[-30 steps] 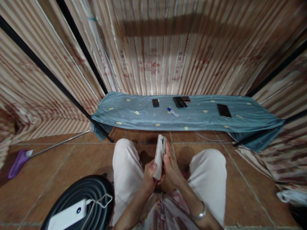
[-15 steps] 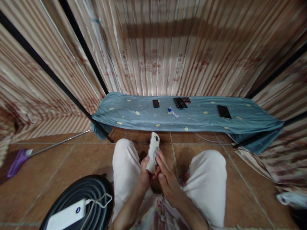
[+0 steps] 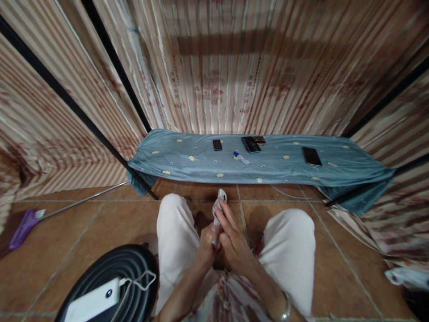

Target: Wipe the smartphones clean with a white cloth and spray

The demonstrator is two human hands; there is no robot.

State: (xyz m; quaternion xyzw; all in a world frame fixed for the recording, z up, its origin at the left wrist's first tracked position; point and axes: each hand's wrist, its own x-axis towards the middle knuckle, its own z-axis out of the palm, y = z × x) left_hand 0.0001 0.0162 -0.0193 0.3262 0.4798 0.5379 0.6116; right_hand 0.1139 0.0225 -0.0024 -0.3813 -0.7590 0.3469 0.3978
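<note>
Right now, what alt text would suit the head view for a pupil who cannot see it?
A seated person's left hand holds a white phone while the right hand touches a small grey item against it. Beyond, dark devices and a blue-capped bottle lie on a blue cloth; at lower left, a white device rests on a black stool.

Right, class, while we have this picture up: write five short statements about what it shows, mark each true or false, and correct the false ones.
1. The left hand holds a white phone. True.
2. The right hand touches nothing. False: the right hand's fingers rest on a grey cloth against the phone.
3. A blue-capped bottle lies on the blue-green cover. True.
4. A white power bank lies on the floor. False: the power bank lies on a round black stool.
5. A bracelet circles the right wrist. True.
</note>
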